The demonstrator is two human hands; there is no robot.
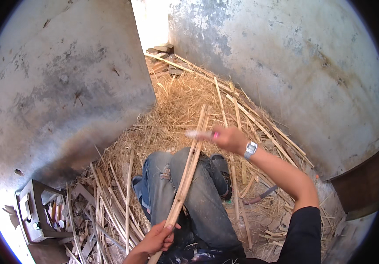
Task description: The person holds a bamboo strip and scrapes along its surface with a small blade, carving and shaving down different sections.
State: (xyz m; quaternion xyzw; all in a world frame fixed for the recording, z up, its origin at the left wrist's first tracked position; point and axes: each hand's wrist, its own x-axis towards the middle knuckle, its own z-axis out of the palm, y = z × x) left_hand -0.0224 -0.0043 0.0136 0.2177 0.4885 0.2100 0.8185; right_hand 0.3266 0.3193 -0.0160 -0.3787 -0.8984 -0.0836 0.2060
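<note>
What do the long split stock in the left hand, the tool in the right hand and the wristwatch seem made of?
Long split stock: bamboo or wood, raw and unpainted by its look; pale tan with lengthwise lines and dark spots.
Tool: blade perhaps metal, from its pale sheen, though motion blur leaves that open.
Wristwatch: metal or metal-look plastic, going by its silvery shine.

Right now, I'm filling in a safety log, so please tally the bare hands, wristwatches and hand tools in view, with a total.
Bare hands: 2 (left hand, right hand)
Silver-coloured wristwatch: 1
Motion-blurred hand tool: 1
Total: 4
Left out: the long wood in the left hand, which may be one strip or two.
</note>
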